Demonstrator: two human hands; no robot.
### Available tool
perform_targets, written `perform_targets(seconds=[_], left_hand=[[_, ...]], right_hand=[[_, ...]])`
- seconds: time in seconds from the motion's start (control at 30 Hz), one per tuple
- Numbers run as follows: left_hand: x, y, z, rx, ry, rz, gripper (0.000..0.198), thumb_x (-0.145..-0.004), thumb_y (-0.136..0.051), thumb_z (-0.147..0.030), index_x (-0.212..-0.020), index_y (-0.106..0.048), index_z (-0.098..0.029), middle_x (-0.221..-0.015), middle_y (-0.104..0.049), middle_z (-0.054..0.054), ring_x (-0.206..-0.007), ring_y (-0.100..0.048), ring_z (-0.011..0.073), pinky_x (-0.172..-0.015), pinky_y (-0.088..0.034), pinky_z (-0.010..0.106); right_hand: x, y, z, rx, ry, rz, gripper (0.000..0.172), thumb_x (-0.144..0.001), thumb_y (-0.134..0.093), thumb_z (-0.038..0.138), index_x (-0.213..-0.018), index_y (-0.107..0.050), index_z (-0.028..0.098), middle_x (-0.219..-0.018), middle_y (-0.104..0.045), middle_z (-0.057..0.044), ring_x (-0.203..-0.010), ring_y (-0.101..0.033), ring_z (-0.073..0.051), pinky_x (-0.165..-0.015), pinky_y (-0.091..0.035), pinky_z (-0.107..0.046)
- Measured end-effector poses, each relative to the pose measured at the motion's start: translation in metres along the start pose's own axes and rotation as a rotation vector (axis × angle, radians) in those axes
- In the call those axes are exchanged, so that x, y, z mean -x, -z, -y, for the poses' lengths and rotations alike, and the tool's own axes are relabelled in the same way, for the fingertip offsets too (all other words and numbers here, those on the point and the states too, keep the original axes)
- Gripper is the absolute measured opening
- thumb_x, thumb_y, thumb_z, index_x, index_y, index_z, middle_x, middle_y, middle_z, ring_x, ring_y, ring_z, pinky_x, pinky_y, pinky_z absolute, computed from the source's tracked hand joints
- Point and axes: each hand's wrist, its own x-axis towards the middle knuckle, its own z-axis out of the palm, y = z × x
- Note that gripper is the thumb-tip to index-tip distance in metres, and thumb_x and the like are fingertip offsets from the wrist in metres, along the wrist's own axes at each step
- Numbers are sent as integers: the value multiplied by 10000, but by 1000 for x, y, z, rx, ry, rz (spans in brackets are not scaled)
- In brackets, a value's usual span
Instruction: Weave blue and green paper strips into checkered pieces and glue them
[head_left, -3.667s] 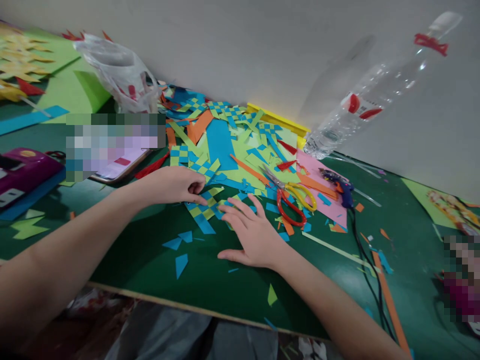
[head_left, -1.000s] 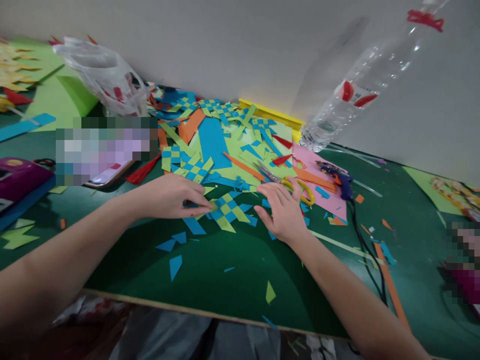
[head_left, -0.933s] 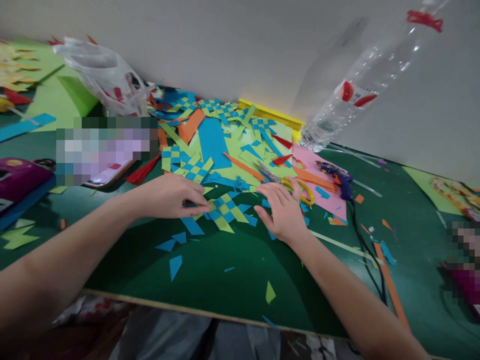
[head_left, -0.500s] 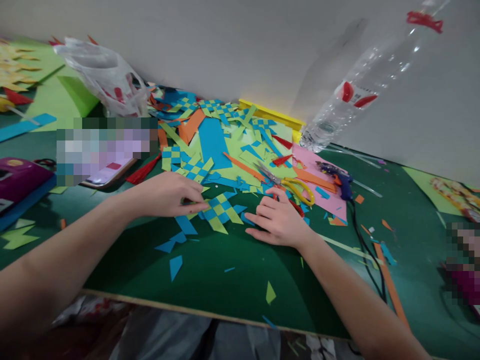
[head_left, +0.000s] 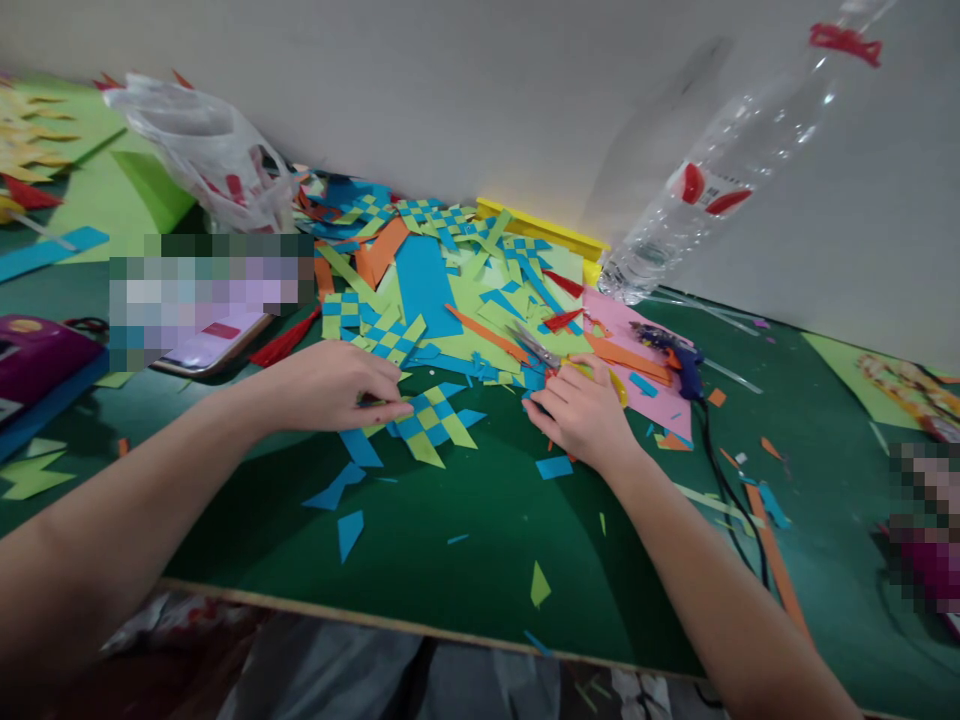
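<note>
My left hand (head_left: 349, 388) is closed in a pinch on the left edge of a woven blue and green paper piece (head_left: 431, 424), low over the green tabletop. To the right, my right hand (head_left: 574, 405) lies over the handles of the yellow scissors (head_left: 616, 384), whose blades (head_left: 532, 343) point up and left. Its fingers are bent and partly hidden, so I cannot make out a firm grip. A loose blue scrap (head_left: 554, 467) lies just below this hand.
Woven pieces and strips heap up behind the hands near a blue sheet (head_left: 426, 285). A phone (head_left: 214, 345) and plastic bag (head_left: 217, 160) stand left. At right are a glue gun (head_left: 684, 368), its black cord, and a tall bottle (head_left: 694, 195).
My right hand has moved right and slightly up, away from the woven piece and onto the scissors' handles. A blue scrap now shows below it. My left hand has barely shifted, still pinching the woven piece.
</note>
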Motion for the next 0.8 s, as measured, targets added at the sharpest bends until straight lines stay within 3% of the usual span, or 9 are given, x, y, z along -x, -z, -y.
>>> perform_targets(seconds=[0.23,0.5,0.63,0.7,0.8], left_hand=[[-1,10,-13,-9,58,37,418,-980,-451,-381,-639,-536,-155,-631,-450,-25,-608,-431,86,-589,-281,239],[0,11,-12,-17,59,42,423,-982,-438,-380,-636,-540,-160,-633,-441,-26,-610,-431,89,-594,-293,239],[0,11,-13,-27,53,35,423,-982,-437,-386,-645,-561,-162,-637,-455,-26,-611,-437,86,-592,-294,240],[1,10,-12,-25,45,33,425,-985,-429,-389,-655,-572,-163,-643,-472,-22,-617,-448,87,-594,-299,241],[1,10,-11,-27,27,14,438,-985,-422,-394,-646,-577,-163,-634,-481,-18,-609,-455,89,-583,-300,242]], right_hand=[[4,-4,0,7,-94,-15,250,-934,-502,268,-740,-641,195,-682,-602,-1,-732,-507,-163,-931,-353,-380],[0,0,5,-31,-62,-18,227,-936,-501,309,-797,-636,191,-702,-620,-14,-744,-527,-177,-911,-347,-382],[3,-2,-4,-124,-276,-117,180,-934,-500,296,-850,-627,199,-747,-658,-17,-742,-568,-172,-879,-363,-363],[9,-3,-18,-113,-422,-184,174,-926,-495,300,-919,-626,185,-784,-661,-38,-774,-587,-190,-849,-377,-365],[24,-2,-49,-37,-643,-170,257,-918,-443,296,-1057,-598,144,-886,-647,-97,-881,-583,-238,-849,-404,-379]])
